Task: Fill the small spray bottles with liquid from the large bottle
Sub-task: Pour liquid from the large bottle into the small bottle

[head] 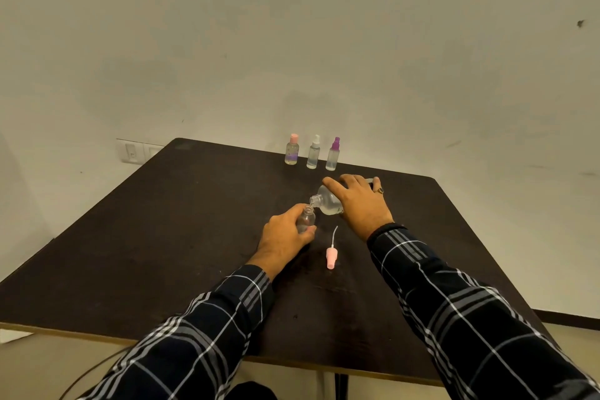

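Left hand (285,235) curls round the open small bottle (306,220) mid-table (fill level unclear). Right hand (360,201) grips the tilted large bottle (327,202), part-full of clear liquid, its mouth at the small bottle's. Pink spray cap (330,258) lies beside. Three capped bottles (313,154) holding liquid stand near the far edge of the table (162,237).

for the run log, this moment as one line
pour; left hand grips small bottle; right hand tilts large bottle over it; pink spray cap on table

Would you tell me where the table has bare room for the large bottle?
Bare: table left of the left hand and right of the right hand. Crowded: between the hands, by the small bottle and pink spray cap; three bottles line the far edge.
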